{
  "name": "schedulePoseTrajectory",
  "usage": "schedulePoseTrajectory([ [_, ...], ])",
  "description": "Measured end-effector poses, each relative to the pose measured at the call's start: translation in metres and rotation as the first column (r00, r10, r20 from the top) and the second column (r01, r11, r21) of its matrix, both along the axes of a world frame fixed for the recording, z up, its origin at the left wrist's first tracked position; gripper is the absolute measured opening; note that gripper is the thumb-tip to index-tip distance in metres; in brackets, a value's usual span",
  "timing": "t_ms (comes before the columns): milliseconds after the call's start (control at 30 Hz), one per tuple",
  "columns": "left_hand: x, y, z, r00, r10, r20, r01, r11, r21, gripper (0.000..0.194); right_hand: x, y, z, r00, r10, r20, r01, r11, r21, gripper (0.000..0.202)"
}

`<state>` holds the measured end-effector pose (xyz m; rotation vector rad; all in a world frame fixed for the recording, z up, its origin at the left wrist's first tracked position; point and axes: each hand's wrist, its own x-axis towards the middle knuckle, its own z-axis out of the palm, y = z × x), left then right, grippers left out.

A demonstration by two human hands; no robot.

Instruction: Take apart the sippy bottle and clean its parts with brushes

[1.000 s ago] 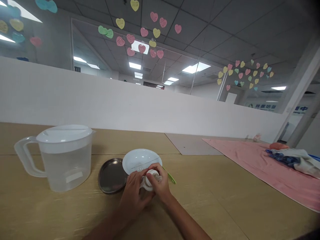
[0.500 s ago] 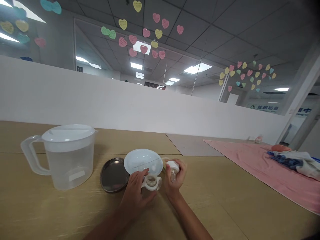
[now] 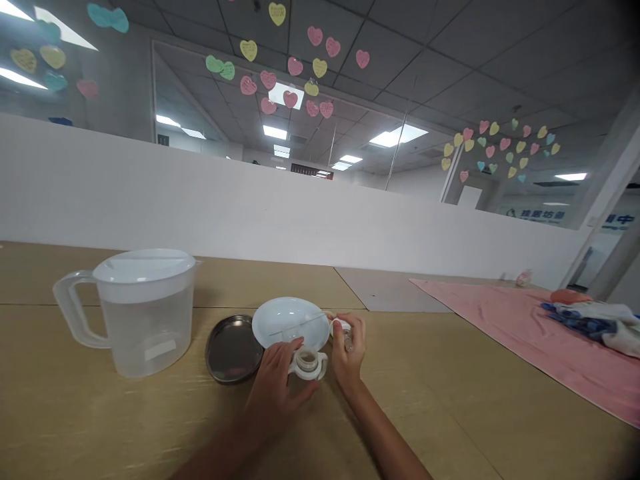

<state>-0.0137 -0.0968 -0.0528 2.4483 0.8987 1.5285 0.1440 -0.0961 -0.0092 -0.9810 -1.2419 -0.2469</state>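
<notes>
My left hand [image 3: 274, 381] is closed around a small white baby bottle [image 3: 307, 372] with side handles. The bottle stands upright, its round mouth uncovered and facing up. Just to its right, my right hand [image 3: 349, 360] grips a white bottle top [image 3: 341, 326] with a clear part hanging below it; the fingers hide much of this top. Behind both hands sits a white bowl [image 3: 273, 315]. A thin pale line crosses the bowl toward my right fingers, too fine to name. At the bowl's left lies a dark, shallow metal dish [image 3: 233, 352].
A clear plastic jug [image 3: 150, 327] with a lid and handle stands on the left of the tan table [image 3: 430, 387]. Pink cloth [image 3: 500, 320] covers the right side, with folded fabric [image 3: 590, 323] on it. A low white wall [image 3: 240, 207] runs along the back.
My right hand has turned, so its fingers now cover more of the bottle top. My left hand still holds the bottle. The whole view has shifted slightly.
</notes>
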Motion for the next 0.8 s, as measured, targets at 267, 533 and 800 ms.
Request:
schedulePoseTrajectory([
  [267, -0.001, 0.000, 0.002, 0.999, -0.006, -0.040, 0.006, 1.000, -0.013, 0.054, -0.003, 0.013, -0.021, 0.975, 0.158, -0.158, -0.190, 0.959, -0.209, 0.024],
  [533, 0.000, 0.001, 0.001, 0.999, 0.003, -0.033, -0.002, 1.000, 0.020, 0.053, 0.003, 0.023, -0.029, 0.886, 0.382, -0.263, -0.452, 0.838, -0.307, 0.033],
  [800, -0.001, 0.001, 0.001, 0.998, -0.009, -0.055, 0.010, 1.000, 0.021, 0.052, 0.002, 0.019, -0.027, 0.860, 0.240, -0.451, -0.325, 0.938, -0.122, 0.027],
])
